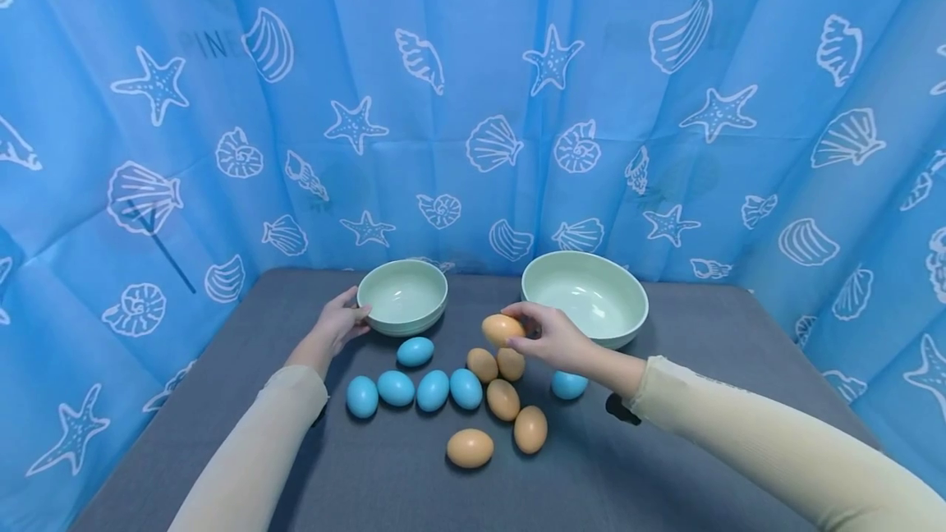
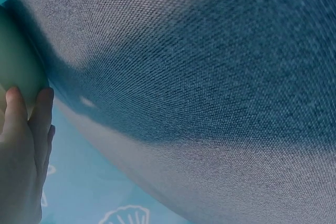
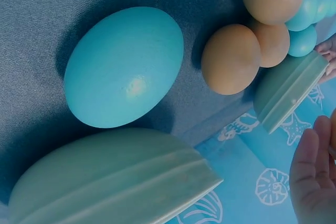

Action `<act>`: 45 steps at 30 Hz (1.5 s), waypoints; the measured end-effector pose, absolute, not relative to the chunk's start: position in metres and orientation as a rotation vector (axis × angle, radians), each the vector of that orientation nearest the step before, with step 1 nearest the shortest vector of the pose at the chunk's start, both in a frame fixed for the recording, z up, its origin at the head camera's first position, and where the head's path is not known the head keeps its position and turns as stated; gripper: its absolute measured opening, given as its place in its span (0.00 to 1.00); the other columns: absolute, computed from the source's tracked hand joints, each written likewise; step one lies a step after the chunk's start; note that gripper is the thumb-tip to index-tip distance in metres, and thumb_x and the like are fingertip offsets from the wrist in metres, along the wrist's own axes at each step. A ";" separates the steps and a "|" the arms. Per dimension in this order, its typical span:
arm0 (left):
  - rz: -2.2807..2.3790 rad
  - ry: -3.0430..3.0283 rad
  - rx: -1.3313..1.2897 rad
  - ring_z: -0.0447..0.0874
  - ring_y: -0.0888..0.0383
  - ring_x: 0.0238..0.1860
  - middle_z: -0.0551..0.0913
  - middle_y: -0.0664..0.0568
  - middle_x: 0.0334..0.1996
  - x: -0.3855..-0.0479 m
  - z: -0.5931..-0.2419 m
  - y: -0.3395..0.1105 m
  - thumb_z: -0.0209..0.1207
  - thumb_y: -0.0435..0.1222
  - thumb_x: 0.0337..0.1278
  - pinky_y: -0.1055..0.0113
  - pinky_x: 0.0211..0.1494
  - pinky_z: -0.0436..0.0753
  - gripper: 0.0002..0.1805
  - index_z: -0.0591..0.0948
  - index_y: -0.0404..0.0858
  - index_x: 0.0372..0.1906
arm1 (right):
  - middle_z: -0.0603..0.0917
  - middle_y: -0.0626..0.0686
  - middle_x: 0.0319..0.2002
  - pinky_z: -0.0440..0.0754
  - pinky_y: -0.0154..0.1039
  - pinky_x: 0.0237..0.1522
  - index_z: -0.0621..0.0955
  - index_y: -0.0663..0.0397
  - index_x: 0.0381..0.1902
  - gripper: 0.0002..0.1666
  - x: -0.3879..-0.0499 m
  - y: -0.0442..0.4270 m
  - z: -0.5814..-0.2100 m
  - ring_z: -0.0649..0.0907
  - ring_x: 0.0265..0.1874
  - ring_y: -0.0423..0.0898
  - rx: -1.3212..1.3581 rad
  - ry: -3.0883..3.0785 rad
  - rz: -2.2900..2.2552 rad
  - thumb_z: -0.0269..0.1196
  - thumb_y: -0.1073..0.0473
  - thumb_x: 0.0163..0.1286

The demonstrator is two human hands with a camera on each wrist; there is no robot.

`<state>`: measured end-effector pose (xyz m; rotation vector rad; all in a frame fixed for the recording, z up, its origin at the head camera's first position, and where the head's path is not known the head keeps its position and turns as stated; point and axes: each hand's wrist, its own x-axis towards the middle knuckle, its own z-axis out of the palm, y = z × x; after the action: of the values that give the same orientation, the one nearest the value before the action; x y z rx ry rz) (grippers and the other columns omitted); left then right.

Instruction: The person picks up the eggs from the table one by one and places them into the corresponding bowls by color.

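Note:
The left hand (image 1: 340,324) rests against the left side of the smaller pale green bowl (image 1: 402,327); in the left wrist view, fairly straight fingers (image 2: 16,109) touch its wall (image 2: 20,59). Between thumb and fingers, the right hand (image 1: 550,337) pinches an orange egg (image 1: 501,329), held above two brown-orange eggs (image 1: 482,364) and left of the larger green bowl (image 1: 634,302). At the right edge of the right wrist view, only part of the right hand (image 3: 310,177) and a sliver of its egg show. Both bowls' visible interiors hold nothing.
Several blue eggs (image 1: 432,391) lie in front of the smaller bowl, and one blue egg (image 1: 569,385) lies below the larger bowl. More orange eggs (image 1: 470,448) lie mid-table on the grey cloth (image 1: 355,483). A blue shell-patterned curtain (image 1: 458,105) hangs behind.

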<state>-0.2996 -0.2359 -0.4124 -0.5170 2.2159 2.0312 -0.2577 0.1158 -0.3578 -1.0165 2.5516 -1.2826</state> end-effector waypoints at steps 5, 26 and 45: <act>2.033 2.212 -0.510 0.71 0.48 0.54 0.52 0.33 0.74 -0.299 -0.413 -0.237 0.45 0.29 0.74 0.57 0.64 0.75 0.35 0.45 0.41 0.78 | 0.81 0.61 0.50 0.81 0.48 0.41 0.75 0.69 0.58 0.22 -0.259 0.112 -0.356 0.80 0.40 0.51 -0.989 2.544 -1.300 0.62 0.66 0.68; 2.036 2.207 -0.523 0.73 0.52 0.48 0.52 0.33 0.73 -0.299 -0.415 -0.236 0.47 0.30 0.74 0.61 0.59 0.78 0.35 0.46 0.42 0.78 | 0.80 0.61 0.50 0.80 0.40 0.40 0.75 0.69 0.59 0.22 -0.268 0.092 -0.354 0.78 0.40 0.52 -0.902 2.546 -1.335 0.62 0.66 0.69; 2.025 2.220 -0.520 0.73 0.54 0.46 0.53 0.34 0.73 -0.299 -0.412 -0.236 0.47 0.30 0.74 0.63 0.57 0.79 0.35 0.46 0.42 0.78 | 0.80 0.62 0.52 0.81 0.43 0.43 0.75 0.68 0.60 0.23 -0.284 0.081 -0.356 0.79 0.41 0.52 -0.879 2.583 -1.367 0.62 0.65 0.69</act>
<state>-0.2994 -0.2358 -0.4123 -0.5203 2.2200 2.0246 -0.2839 0.0809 -0.3556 -0.8794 2.5829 -1.3671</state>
